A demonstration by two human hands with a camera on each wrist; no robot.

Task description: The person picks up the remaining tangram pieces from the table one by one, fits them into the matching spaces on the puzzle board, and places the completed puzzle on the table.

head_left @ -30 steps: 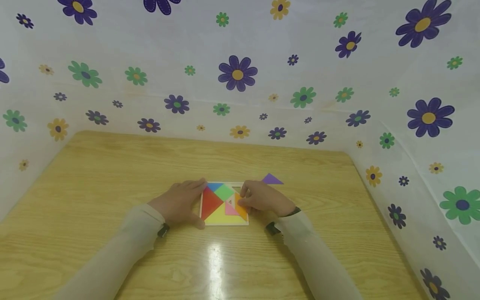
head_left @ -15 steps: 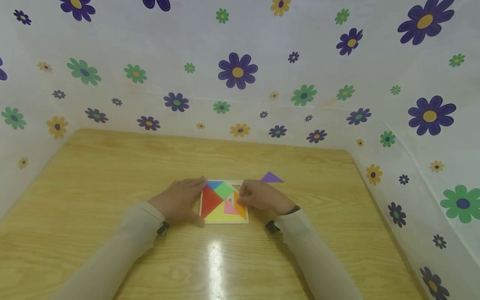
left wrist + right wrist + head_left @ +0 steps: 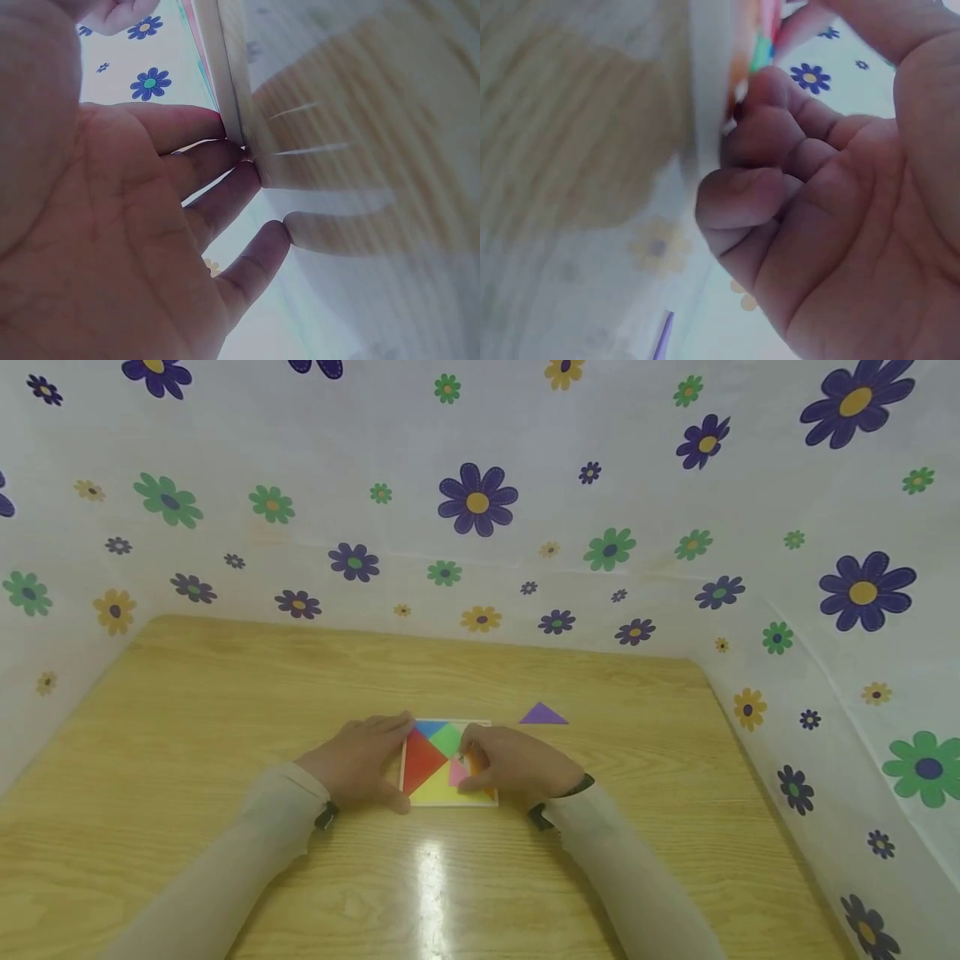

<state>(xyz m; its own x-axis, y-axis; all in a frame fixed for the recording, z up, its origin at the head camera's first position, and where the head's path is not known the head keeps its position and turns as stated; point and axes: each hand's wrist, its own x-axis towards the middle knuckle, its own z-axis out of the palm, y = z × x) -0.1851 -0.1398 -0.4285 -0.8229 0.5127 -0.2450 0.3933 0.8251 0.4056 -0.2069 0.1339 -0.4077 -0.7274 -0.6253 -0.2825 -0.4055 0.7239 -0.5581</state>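
A tangram tray (image 3: 450, 805) lies on the table with flat coloured pieces in it: a red triangle (image 3: 422, 762), a yellow triangle (image 3: 431, 792), a blue triangle (image 3: 430, 728), a green piece (image 3: 447, 742) and a pink triangle (image 3: 456, 772). My left hand (image 3: 360, 764) spans the tray's left side, fingertips at its far corner and thumb at the near one. Over the tray's right part bends my right hand (image 3: 517, 762), index finger and thumb at either side of the pink triangle; I cannot tell whether they pinch it. An orange piece (image 3: 489, 792) is mostly hidden beneath.
A purple triangle (image 3: 543, 714) lies on the wooden table (image 3: 300, 877), beyond the tray's far right corner. White cloth (image 3: 300, 443) printed with flowers stands along the back and both sides of the table.
My right hand has shifted left from the orange piece to the pink triangle, its thumb and index finger spreading apart. My left hand stays at the tray's left side.
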